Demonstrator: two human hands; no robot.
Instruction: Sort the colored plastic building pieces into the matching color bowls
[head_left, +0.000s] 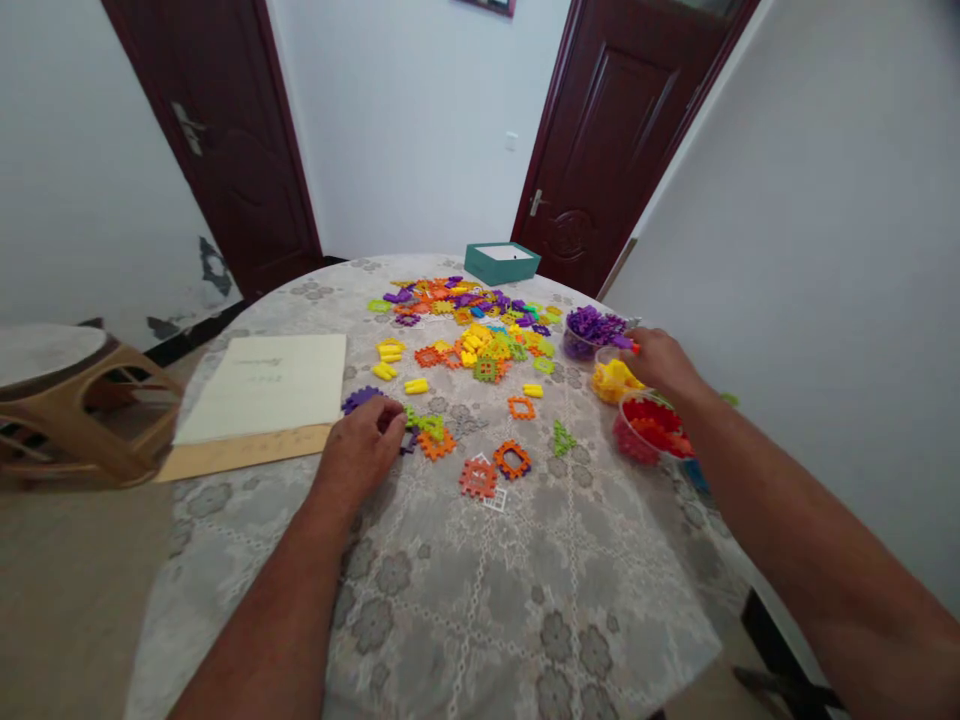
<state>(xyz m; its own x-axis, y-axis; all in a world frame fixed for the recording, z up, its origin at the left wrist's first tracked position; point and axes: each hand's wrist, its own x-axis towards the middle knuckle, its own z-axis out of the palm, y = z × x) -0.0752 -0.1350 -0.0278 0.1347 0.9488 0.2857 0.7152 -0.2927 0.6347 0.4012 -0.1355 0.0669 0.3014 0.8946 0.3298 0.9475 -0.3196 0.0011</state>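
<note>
My left hand rests on the table with fingers curled together; what they hold, if anything, is hidden. A purple gear-shaped piece lies just behind it. By its fingertips are light green pieces and an orange interlocking piece. Over at the bowls, my right hand is pinched on a small purple and red plastic piece. Beside it stand clear bowls of purple pieces, yellow pieces and red pieces. My wrist covers part of the red bowl.
A large pile of mixed plastic pieces spreads across the tablecloth. A paper sheet lies at the left, and a teal box stands at the far edge. Several loose pieces, including a green triangle, lie near the middle.
</note>
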